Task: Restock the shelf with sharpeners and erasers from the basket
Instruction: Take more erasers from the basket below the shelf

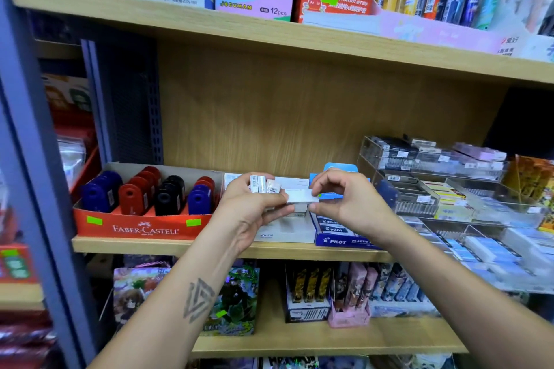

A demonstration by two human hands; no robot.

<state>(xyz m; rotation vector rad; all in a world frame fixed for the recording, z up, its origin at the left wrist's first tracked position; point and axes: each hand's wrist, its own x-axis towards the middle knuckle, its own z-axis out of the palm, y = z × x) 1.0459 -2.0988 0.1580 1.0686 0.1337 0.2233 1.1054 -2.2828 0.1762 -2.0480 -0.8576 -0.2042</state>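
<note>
My left hand [251, 207] grips a small bunch of white erasers [265, 184] that stand up out of its fingers. My right hand [344, 201] pinches one white eraser [302, 197] between thumb and fingers, right beside the left hand's bunch. Both hands hover over a white Kokuyo eraser box [284, 234] on the middle shelf. To its left a red Faber-Castell tray [141, 226] is filled with blue, red and black sharpeners [136, 198]. A blue Pilot eraser box [338, 238] sits to the right. No basket is in view.
Clear acrylic bins [443, 186] of erasers and leads fill the shelf's right side. The wooden shelf edge [269, 250] runs below my hands. Pen boxes crowd the upper shelf [269, 27]; card packs stand on the lower shelf. A grey metal upright [36, 189] stands at the left.
</note>
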